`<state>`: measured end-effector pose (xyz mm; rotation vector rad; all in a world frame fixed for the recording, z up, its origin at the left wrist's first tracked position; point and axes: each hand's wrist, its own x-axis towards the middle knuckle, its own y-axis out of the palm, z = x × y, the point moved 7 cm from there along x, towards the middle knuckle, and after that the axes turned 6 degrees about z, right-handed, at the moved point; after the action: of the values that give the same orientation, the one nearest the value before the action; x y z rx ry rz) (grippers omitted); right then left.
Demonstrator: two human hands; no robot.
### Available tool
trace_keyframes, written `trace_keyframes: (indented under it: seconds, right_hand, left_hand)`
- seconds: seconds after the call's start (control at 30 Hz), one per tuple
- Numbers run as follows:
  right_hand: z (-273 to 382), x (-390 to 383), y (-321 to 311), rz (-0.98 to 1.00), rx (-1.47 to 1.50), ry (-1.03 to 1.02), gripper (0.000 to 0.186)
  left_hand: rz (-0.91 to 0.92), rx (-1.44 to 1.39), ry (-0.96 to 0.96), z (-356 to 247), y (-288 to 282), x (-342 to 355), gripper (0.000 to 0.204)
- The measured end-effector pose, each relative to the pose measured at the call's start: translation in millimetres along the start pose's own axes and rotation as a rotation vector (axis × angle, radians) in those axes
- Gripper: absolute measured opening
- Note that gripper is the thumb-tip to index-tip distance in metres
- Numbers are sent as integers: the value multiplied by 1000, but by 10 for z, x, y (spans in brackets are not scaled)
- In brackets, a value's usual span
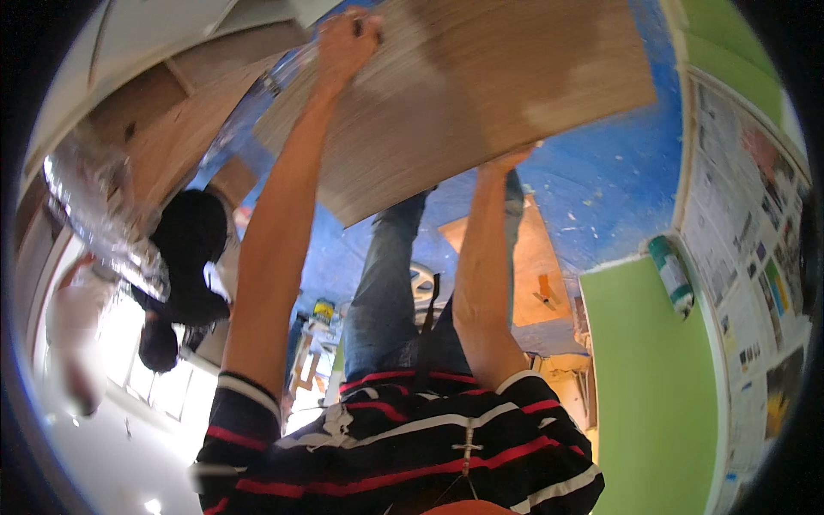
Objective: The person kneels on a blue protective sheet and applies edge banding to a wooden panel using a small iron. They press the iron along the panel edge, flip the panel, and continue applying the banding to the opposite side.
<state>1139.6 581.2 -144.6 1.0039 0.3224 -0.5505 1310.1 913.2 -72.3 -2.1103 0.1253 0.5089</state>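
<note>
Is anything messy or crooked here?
Yes. The wooden board is held tilted by the left hand and right hand, with pale blotchy patches on it. The blue floor covering is speckled with white flecks.

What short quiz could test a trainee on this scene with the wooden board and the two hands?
1. True or false: both hands touch the wooden board.
2. Which hand grips the board's far edge? A) left hand B) right hand
3. What colour is the floor covering under the board?

Key: 1 true; 2 A; 3 blue.
</note>
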Motion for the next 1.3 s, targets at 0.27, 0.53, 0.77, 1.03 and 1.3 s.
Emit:
trace_keyframes:
  seconds: [0.27,0.53,0.77,1.03,1.3]
  right_hand:
    - [-102,58,141,-86,-224,-44,64]
    - [69,50,396,-153,139,78,61]
    - [-71,53,183,-116,60,98,70]
    - [-321,78,-393,-226,-75,201,69]
    - [231,326,-2012,-147,-1198,352,42]
  left_hand:
    - [-70,104,53,-28,-113,15,54]
    - [45,57,-27,13,-84,22,54]
    - [76,-92,6,31,-43,-3,50]
    - [-171,158,139,-372,-184,-112,42]
    - [-242,176,566,-2180,590,-351,44]
